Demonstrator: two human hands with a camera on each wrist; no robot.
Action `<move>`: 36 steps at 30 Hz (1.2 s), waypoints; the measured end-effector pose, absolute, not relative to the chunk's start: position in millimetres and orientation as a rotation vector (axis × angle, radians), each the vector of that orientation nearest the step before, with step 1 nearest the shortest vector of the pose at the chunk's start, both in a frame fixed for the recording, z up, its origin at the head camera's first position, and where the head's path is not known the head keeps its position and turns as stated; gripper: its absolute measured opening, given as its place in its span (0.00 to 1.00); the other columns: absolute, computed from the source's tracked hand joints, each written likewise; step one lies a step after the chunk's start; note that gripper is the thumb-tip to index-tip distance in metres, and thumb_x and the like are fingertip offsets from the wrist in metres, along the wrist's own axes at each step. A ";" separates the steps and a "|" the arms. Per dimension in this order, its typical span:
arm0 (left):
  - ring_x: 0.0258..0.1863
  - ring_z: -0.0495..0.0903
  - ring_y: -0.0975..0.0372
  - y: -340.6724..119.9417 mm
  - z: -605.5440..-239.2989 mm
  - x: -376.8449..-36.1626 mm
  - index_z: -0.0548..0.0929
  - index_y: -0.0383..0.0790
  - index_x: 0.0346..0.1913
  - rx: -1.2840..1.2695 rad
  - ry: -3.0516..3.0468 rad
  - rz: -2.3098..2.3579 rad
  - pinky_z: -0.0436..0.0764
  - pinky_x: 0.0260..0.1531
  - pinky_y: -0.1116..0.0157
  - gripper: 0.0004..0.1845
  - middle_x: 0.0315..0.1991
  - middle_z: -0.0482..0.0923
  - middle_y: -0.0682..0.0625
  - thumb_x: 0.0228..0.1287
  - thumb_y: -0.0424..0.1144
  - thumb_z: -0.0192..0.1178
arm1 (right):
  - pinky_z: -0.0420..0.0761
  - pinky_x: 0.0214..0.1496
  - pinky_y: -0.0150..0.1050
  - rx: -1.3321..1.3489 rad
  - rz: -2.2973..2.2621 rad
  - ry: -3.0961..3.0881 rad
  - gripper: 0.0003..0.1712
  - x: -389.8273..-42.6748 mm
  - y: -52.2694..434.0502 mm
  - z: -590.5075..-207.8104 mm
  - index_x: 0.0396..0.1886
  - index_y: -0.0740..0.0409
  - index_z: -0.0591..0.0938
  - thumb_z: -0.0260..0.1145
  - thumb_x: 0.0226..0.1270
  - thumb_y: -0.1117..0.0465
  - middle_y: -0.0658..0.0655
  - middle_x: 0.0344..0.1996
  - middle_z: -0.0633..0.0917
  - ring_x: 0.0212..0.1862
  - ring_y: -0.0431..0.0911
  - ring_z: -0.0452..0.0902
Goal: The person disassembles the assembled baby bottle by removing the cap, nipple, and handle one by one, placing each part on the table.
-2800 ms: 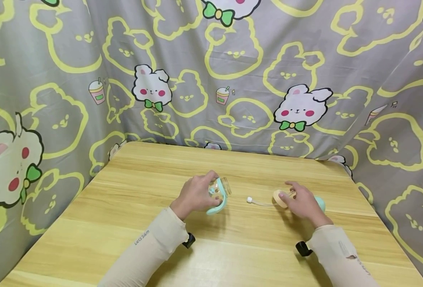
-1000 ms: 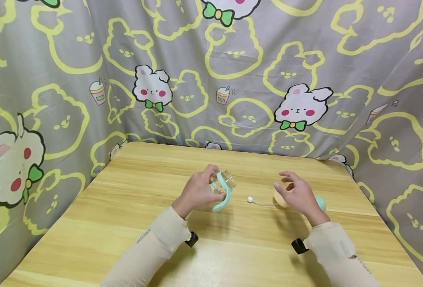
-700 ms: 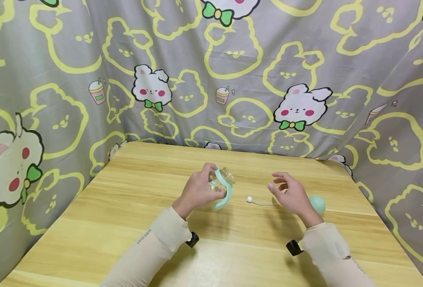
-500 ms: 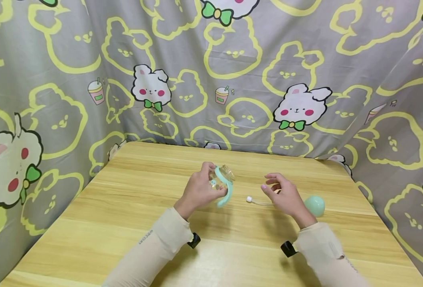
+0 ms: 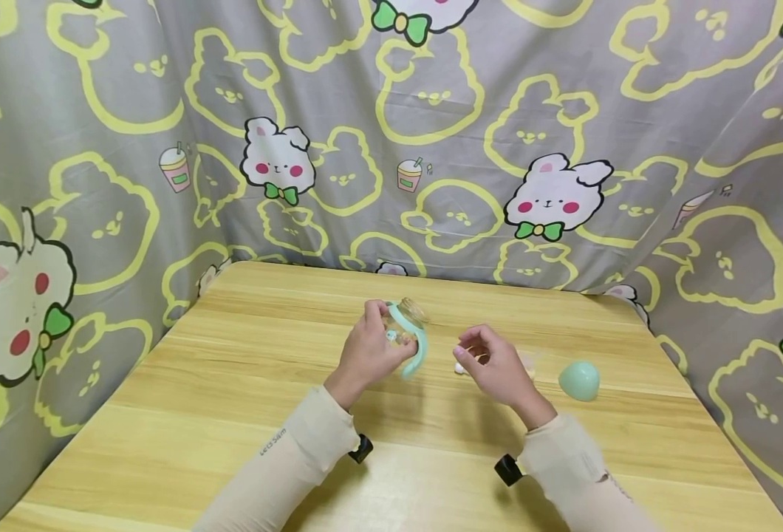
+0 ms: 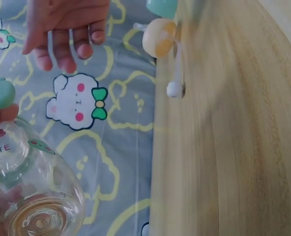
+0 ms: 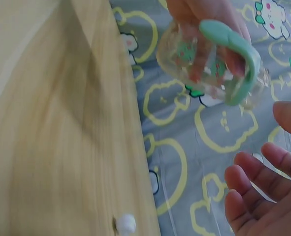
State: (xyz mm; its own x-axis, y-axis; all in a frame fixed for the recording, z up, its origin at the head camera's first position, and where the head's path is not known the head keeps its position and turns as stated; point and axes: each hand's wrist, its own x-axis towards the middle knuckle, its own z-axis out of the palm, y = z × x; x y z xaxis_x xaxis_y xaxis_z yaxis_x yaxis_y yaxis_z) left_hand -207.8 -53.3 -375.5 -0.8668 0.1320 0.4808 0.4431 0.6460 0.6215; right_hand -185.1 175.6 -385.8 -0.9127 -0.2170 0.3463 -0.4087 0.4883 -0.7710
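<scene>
My left hand (image 5: 383, 336) grips a small clear bottle (image 5: 406, 319) with a mint green handle (image 5: 418, 347), held tilted above the wooden table (image 5: 245, 384). The left wrist view shows the bottle (image 6: 34, 196) from close up, and so does the right wrist view, where the bottle (image 7: 209, 59) is near the top. My right hand (image 5: 474, 356) hovers just right of the bottle, empty, with its fingers (image 7: 256, 196) relaxed. Behind it on the table lie a peach lid (image 6: 160, 38) and a thin straw with a white end (image 6: 175, 89).
A mint green dome cap (image 5: 578, 380) sits on the table to the right of my right hand. A grey cloth printed with rabbits (image 5: 431, 148) hangs around the table's back and both sides.
My right hand has let go of the peach lid and moved left towards the bottle. My left hand has raised the bottle off the table.
</scene>
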 end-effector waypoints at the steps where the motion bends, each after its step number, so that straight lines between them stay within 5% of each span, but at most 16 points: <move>1: 0.27 0.73 0.56 -53.1 -375.3 -207.6 0.64 0.36 0.49 -0.450 -2.472 -1.085 0.74 0.26 0.62 0.32 0.34 0.74 0.42 0.46 0.45 0.70 | 0.77 0.40 0.39 0.547 1.407 -2.528 0.13 -184.7 172.6 -385.8 0.47 0.61 0.77 0.64 0.69 0.59 0.53 0.37 0.81 0.39 0.46 0.77; 18: 0.30 0.71 0.55 -52.9 -376.8 -209.4 0.64 0.33 0.51 -0.476 -2.471 -0.996 0.73 0.29 0.59 0.37 0.35 0.72 0.42 0.41 0.44 0.72 | 0.78 0.39 0.37 0.702 1.482 -2.510 0.12 -179.7 132.7 -379.4 0.46 0.63 0.74 0.63 0.69 0.61 0.54 0.34 0.84 0.35 0.44 0.79; 36: 0.38 0.73 0.52 -49.1 -377.4 -209.3 0.61 0.35 0.53 -0.502 -2.471 -1.204 0.75 0.37 0.57 0.35 0.41 0.70 0.40 0.48 0.40 0.72 | 0.79 0.31 0.37 0.423 1.697 -2.538 0.13 -179.8 125.8 -380.6 0.48 0.63 0.74 0.62 0.70 0.60 0.54 0.28 0.86 0.28 0.45 0.82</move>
State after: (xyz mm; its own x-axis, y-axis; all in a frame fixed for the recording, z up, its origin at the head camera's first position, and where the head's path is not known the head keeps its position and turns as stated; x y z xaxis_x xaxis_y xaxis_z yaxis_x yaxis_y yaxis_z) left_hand -209.3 -49.1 -377.4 -0.8775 0.1615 0.4515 0.4551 0.5771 0.6781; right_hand -179.8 125.8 -380.6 -0.9605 -0.1932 0.2002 -0.2588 0.3564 -0.8978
